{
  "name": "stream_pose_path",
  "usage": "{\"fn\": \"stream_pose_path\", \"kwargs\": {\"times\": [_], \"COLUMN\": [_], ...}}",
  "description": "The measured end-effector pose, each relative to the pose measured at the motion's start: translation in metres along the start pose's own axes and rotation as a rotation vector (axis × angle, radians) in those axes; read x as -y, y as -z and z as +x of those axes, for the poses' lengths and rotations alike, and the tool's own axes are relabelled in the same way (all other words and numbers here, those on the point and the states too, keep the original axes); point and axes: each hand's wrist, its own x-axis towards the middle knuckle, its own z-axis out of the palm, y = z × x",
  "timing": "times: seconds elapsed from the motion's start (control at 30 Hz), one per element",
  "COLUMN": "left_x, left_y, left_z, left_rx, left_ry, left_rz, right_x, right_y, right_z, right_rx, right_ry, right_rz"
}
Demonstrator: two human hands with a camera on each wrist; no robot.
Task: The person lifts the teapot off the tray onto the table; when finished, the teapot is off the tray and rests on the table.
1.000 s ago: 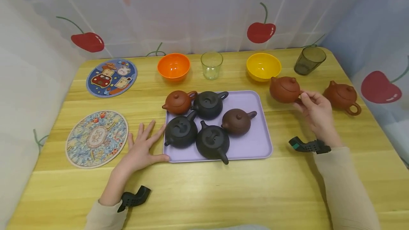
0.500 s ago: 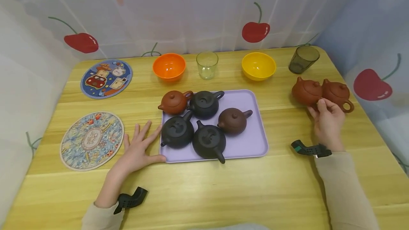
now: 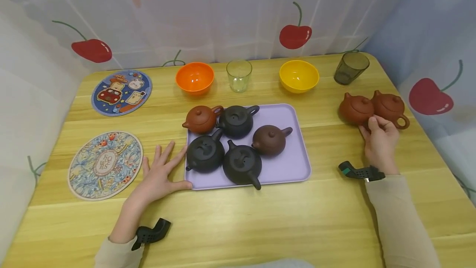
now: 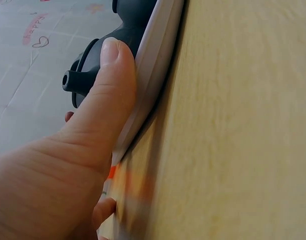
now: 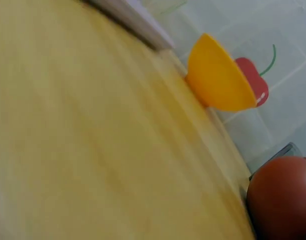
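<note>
My right hand (image 3: 382, 142) pinches the handle side of a reddish-brown clay teapot (image 3: 355, 110), its handle hidden by the fingers. Close against it on the right is a second reddish-brown teapot (image 3: 388, 106). In the right wrist view the rounded body of a teapot (image 5: 280, 197) fills the lower right corner. With fingers spread, my left hand (image 3: 160, 177) touches the left edge of a lilac tray (image 3: 286, 168). On that tray sit an orange-brown teapot (image 3: 202, 120), several black teapots (image 3: 242, 164) and a dark brown teapot (image 3: 270, 140). The left thumb (image 4: 105, 95) lies along the tray's side.
Along the back stand an orange bowl (image 3: 195, 78), a pale green glass (image 3: 239, 76), a yellow bowl (image 3: 299, 77) and a dark glass (image 3: 351, 68). Two round mats, one blue (image 3: 122, 93) and one floral (image 3: 105, 165), lie at the left. A patterned curtain (image 3: 223, 15) hangs behind.
My right hand has carried the reddish-brown teapot right, from near the yellow bowl to beside the other teapot, and has barely moved since. The left hand stays at the tray edge.
</note>
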Motion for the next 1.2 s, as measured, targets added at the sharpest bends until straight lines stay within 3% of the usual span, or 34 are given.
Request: {"fn": "stream_pose_path", "kwargs": {"times": [0.27, 0.5, 0.6, 0.67, 0.77, 0.87, 0.93, 1.07, 1.17, 1.2], "left_x": [0.001, 0.001, 0.002, 0.002, 0.002, 0.003, 0.003, 0.002, 0.003, 0.002], "left_y": [0.001, 0.000, -0.001, -0.001, -0.002, -0.002, -0.002, -0.003, -0.003, -0.003], "left_z": [0.000, 0.000, 0.000, 0.000, 0.000, 0.001, 0.001, 0.001, 0.000, 0.000], "left_rx": [0.000, -0.004, -0.005, -0.007, -0.006, -0.004, -0.006, -0.007, -0.007, -0.008], "left_ry": [-0.001, 0.002, 0.003, -0.001, -0.003, 0.000, -0.001, -0.006, -0.005, -0.004], "left_rz": [-0.005, 0.000, -0.002, 0.000, 0.005, 0.009, 0.009, 0.002, -0.006, -0.007], "right_x": [0.000, 0.002, -0.001, -0.007, -0.017, -0.026, -0.031, -0.038, -0.038, -0.038], "right_y": [-0.004, -0.012, -0.010, -0.005, -0.001, -0.012, -0.024, -0.051, -0.071, -0.075], "right_z": [-0.006, -0.013, -0.010, -0.003, 0.005, -0.002, -0.012, -0.038, -0.057, -0.060], "right_rx": [-0.049, -0.098, -0.106, -0.075, 0.037, 0.216, 0.379, 0.672, 0.824, 0.866], "right_ry": [0.053, 0.079, 0.169, 0.278, 0.448, 0.511, 0.457, 0.279, 0.205, 0.181], "right_rz": [-0.225, -0.270, -0.225, -0.203, -0.261, -0.354, -0.402, -0.644, -0.857, -0.881]}}
